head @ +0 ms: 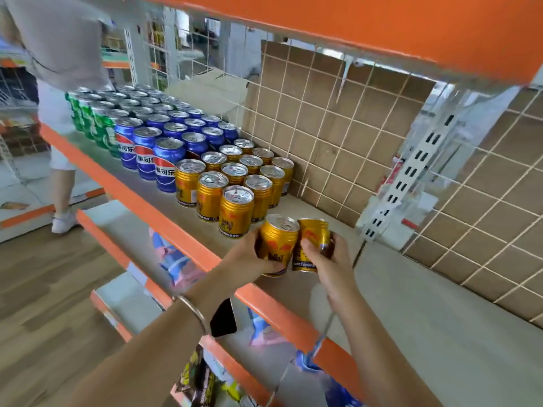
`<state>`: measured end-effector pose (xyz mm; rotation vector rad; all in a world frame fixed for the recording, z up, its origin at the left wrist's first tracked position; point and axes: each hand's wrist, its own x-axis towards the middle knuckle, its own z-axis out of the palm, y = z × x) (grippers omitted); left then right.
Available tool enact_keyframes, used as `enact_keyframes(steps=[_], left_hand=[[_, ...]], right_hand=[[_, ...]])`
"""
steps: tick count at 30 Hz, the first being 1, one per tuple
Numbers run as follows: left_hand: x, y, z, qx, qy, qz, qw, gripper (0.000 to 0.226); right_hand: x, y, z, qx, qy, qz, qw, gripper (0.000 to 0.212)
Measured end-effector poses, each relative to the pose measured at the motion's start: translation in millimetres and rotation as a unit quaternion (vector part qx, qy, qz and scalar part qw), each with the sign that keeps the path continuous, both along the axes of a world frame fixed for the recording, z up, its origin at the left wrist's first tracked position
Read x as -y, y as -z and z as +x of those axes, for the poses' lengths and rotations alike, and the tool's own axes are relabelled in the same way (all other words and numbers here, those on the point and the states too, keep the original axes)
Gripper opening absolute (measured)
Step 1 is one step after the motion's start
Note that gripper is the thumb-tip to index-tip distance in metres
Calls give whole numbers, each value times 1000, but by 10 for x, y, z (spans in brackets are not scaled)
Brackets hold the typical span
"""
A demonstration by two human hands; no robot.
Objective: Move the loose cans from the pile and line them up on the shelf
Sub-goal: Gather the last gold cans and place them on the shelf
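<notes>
placing step, it seems: just below frame centre the left hand (249,258) curls round a gold can (278,242), the right hand (327,261) round a second can (313,240) touching it, over the shelf (411,306); next both need standing upright beside the gold rows (235,183).

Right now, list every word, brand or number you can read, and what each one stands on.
"事可乐": front blue can.
"Bull": left gold can, gripped by the left hand.
Small print, too blurred to read: right gold can, gripped by the right hand.
Labels too blurred to read: green cans, packets on the lower shelf.
</notes>
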<state>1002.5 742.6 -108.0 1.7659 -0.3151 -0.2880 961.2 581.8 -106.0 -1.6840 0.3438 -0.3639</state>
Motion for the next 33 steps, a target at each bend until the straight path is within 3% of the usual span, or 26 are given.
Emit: enact_keyframes(steps=[5, 8, 13, 17, 22, 26, 33], left_hand=[[-68, 7, 173, 66, 28, 78, 994, 74], [-81, 56, 216, 76, 25, 88, 993, 77], [-100, 130, 225, 85, 18, 79, 993, 77], [-95, 172, 232, 111, 9, 85, 990, 71], [-97, 189, 230, 100, 15, 62, 993, 63], [-106, 184, 244, 104, 26, 58, 993, 65], [-104, 205, 226, 106, 19, 74, 991, 62]], right_hand=[[177, -156, -135, -100, -68, -174, 977, 67], [244, -229, -171, -134, -77, -215, 964, 59], [250, -230, 129, -114, -40, -178, 977, 36], [206, -139, 583, -102, -4, -117, 988, 31], [193, -116, 1132, -105, -4, -87, 991, 53], [211, -123, 1427, -100, 14, -87, 991, 49], [327, 16, 1762, -108, 61, -114, 986, 61]])
